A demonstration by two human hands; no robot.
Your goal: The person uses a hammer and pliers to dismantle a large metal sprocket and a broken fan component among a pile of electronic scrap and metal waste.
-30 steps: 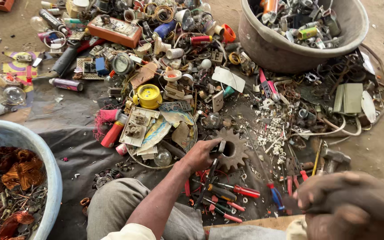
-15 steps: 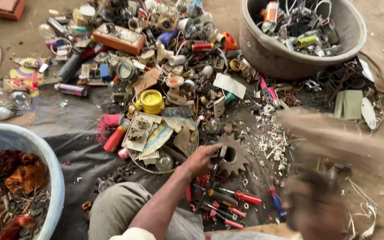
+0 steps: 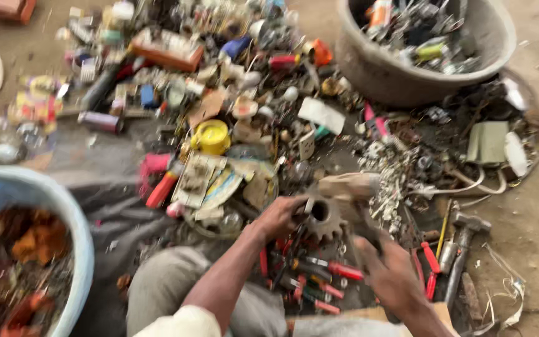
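Note:
I sit on the ground over a spread of scrap. My left hand (image 3: 279, 215) grips the left rim of a rusty toothed gear (image 3: 324, 219) lying on the cloth. Lower right, my right hand (image 3: 389, 269) is closed around the handle of a mallet. Its blurred, pale head (image 3: 347, 186) hangs just above the gear's upper edge. My bent knee in grey trousers (image 3: 169, 281) is below the left arm.
Red-handled screwdrivers (image 3: 335, 269) lie under the gear. A steel hammer (image 3: 463, 234) and red pliers (image 3: 428, 268) lie to the right. A grey basin (image 3: 394, 75) of scrap stands top right, a blue basin (image 3: 73, 218) of rusty bits far left, a yellow tin (image 3: 210, 137) beyond.
My right hand has swung from the right foreground in toward the gear, bringing the mallet head over it. My left hand has stayed on the gear.

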